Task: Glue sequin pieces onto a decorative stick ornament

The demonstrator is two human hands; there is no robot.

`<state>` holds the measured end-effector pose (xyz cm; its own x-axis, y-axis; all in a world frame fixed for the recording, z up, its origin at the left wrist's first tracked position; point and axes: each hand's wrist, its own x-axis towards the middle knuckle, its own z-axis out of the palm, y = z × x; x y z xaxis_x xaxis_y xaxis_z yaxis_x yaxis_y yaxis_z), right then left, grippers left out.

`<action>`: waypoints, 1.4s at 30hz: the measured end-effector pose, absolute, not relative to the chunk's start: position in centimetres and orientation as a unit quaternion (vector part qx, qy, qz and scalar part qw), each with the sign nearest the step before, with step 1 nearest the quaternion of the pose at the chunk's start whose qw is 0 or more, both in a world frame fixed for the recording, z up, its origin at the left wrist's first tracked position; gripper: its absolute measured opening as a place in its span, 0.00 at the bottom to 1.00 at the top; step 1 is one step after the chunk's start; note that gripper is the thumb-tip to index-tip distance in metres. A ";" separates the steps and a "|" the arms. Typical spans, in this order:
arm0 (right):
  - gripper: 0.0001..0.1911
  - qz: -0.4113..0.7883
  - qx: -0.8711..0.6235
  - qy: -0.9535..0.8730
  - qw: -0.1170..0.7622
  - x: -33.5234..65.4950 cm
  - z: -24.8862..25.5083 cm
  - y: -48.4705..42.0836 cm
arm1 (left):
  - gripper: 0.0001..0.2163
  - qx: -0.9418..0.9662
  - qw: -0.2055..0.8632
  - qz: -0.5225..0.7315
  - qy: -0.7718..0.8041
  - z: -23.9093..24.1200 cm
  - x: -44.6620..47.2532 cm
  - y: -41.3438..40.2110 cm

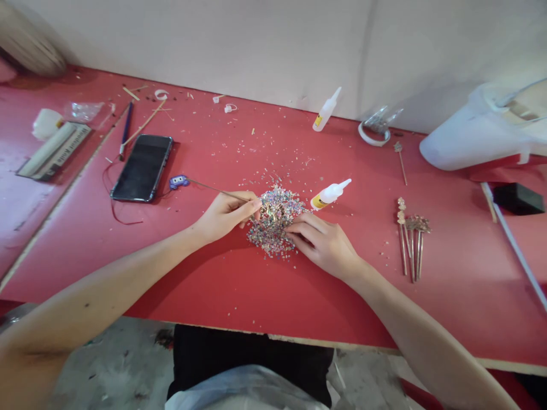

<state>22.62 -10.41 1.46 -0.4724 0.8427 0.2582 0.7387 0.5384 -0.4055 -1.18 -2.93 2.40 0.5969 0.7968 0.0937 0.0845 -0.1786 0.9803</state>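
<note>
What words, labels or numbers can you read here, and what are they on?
No text is legible.
Glue bottle by the hands: yellow label, print too small to read.
Second glue bottle at the wall: yellow label, unreadable.
Flat box at far left: a line of dark lettering, too blurred.

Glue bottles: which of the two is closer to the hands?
The glue bottle lying beside the pile of glittery bits, just above the right hand. The other bottle leans against the back wall.

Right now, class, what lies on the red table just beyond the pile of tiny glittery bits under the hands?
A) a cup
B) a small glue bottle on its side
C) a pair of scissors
B: the small glue bottle lies on its side, touching the glittery pile's far edge.
</note>
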 end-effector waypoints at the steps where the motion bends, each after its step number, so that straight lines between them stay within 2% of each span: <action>1: 0.10 0.121 -0.466 -0.849 0.218 22.6 1.4 -10.4 | 0.15 0.698 0.558 0.320 0.316 2.4 -1.2 -2.9; 6: 0.07 0.180 -0.463 -0.828 0.261 22.5 1.5 -10.5 | 0.16 0.699 0.557 0.321 0.313 2.3 -1.2 -2.9; 10: 0.04 0.326 -0.462 -0.754 0.334 22.6 2.1 -10.6 | 0.16 0.701 0.556 0.321 0.312 2.3 -1.2 -2.9; 14: 0.05 0.446 -0.452 -0.676 0.373 22.8 2.8 -10.8 | 0.17 0.709 0.551 0.318 0.305 2.4 -1.1 -3.0; 19: 0.07 0.494 -0.468 -0.604 0.416 22.5 3.2 -11.0 | 0.18 0.723 0.540 0.306 0.303 2.5 -1.1 -3.2; 29: 0.06 0.480 -0.520 -0.540 0.455 21.8 3.5 -11.7 | 0.18 0.682 0.608 0.294 0.280 2.4 -0.4 -4.9; 42: 0.05 0.394 -0.513 -0.624 0.438 21.7 3.5 -11.9 | 0.19 0.666 0.626 0.294 0.280 2.6 -0.1 -5.2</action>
